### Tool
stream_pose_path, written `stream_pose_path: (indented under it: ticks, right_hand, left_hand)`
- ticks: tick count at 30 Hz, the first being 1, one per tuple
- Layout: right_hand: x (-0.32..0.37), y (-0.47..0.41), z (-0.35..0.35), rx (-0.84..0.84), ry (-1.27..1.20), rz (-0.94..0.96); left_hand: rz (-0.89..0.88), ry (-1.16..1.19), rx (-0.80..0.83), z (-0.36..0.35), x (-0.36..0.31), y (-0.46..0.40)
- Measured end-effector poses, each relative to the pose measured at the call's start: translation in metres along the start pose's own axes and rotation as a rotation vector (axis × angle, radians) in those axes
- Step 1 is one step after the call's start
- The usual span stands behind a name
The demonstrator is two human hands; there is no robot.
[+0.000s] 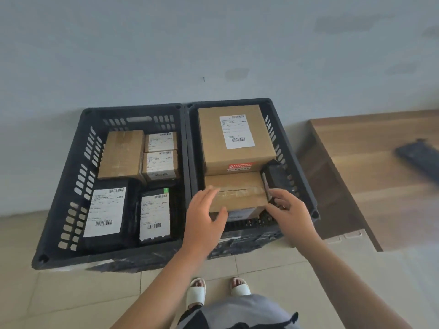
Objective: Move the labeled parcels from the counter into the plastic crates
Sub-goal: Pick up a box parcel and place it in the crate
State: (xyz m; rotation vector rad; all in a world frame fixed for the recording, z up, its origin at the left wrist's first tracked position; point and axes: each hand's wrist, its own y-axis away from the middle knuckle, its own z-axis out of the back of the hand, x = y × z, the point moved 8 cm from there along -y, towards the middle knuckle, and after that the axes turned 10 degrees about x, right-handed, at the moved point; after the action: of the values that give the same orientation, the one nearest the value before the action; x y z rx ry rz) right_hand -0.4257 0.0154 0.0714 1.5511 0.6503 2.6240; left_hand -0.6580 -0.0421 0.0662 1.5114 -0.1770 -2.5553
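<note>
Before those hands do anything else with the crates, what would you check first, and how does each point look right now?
1. Taped box inside the right crate: ok, it lies in front of the big labeled box.
2. Left hand clear of the load: not ok, its straight fingers touch the taped box.
3. Right hand free: cannot tell, its fingers are at the black parcel, grip unclear.
4. Black parcel settled: not ok, it stands tilted against the crate wall.
5. Left crate room: not ok, five parcels cover its floor.
6. Counter cleared: not ok, a blurred dark item lies there.

Two crates side by side, left crate [71,186] holding five parcels, right crate [306,186] three, counter [370,162] right
</note>
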Motion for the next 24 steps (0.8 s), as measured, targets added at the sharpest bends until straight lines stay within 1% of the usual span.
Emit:
stream_pose_path:
  ticks: [1,3,6,9,11,15,18,24]
  right_hand:
    - [-0.007,0.018,0.009,-0.066,-0.112,-0.022]
    - [-0.019,0.052,0.025,-0.170,-0.242,-0.072]
    - [-0.024,0.091,0.047,-0.260,-0.337,-0.096]
    - [-0.021,0.124,0.074,-0.383,-0.431,-0.084]
    - [-0.024,0.142,0.087,-0.433,-0.485,-0.077]
    - [-0.045,0.166,0.116,-0.519,-0.601,-0.053]
    - [-0.069,0.172,0.144,-0.564,-0.661,-0.046]
    - [-0.119,0.190,0.251,-0.631,-0.766,0.034]
  left_hand:
    - [-0.006,0.073,0.045,-0.008,-0.009,0.003]
    - [0.016,0.206,0.183,-0.029,-0.024,0.005]
    - [0.029,0.328,0.381,-0.065,-0.045,0.003]
    - [0.008,0.396,0.478,-0.092,-0.071,0.003]
    - [0.010,0.434,0.518,-0.109,-0.087,0.004]
    - [-0.013,0.400,0.583,-0.145,-0.119,0.014]
    - [0.002,0.381,0.582,-0.177,-0.140,0.019]
    - [0.040,0.391,0.567,-0.271,-0.200,0.028]
